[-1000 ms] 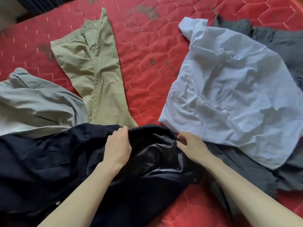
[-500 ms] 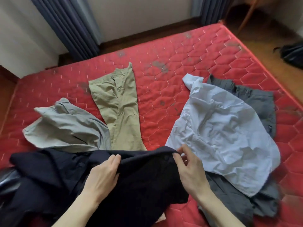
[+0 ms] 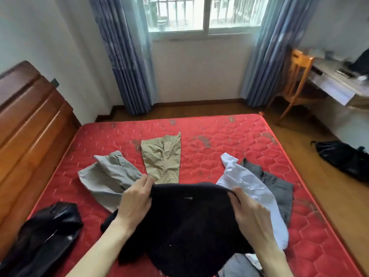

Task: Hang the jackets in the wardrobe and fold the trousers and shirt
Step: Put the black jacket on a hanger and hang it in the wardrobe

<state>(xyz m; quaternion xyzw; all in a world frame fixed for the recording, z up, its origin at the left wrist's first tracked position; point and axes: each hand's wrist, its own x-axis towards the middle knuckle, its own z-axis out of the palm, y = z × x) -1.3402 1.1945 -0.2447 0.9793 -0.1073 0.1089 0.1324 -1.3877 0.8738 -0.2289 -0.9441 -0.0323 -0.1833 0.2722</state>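
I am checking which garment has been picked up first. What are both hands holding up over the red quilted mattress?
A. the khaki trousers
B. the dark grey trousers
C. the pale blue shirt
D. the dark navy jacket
D: the left hand and right hand each grip the top edge of the dark navy jacket, while the other garments lie flat on the red quilted mattress.

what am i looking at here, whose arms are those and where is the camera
The camera sits on a person's head, looking forward and down, so the bare arms are their own. The left hand and right hand each grip the top edge of a dark jacket, lifting it. On the red mattress lie khaki trousers, light grey trousers, a pale blue shirt over dark grey trousers, and a shiny black jacket. No robot is here.
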